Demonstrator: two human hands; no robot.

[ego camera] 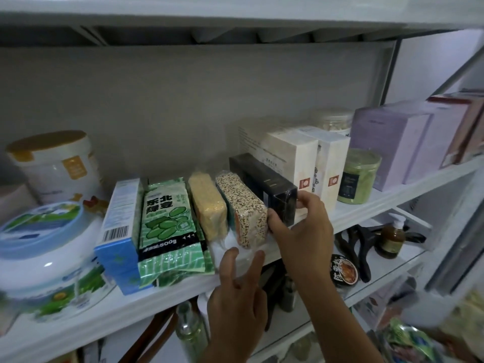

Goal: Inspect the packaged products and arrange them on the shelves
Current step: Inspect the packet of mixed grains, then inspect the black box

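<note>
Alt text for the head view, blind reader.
The right hand grips the front end of a black box on a white shelf; the left hand reaches, fingers straight, just below the speckled grain pack beside it. Further left stand a yellow grain pack, green bean bag and blue carton.

On the shelf (157, 302), a bean bag (167, 226) stands between a carton (117, 231), left, and a grain brick (208, 205), right.

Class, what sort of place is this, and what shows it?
Probably a pantry or small stockroom: white shelving holds a green bean bag, vacuum-packed grain blocks and a jar of green powder.
</note>
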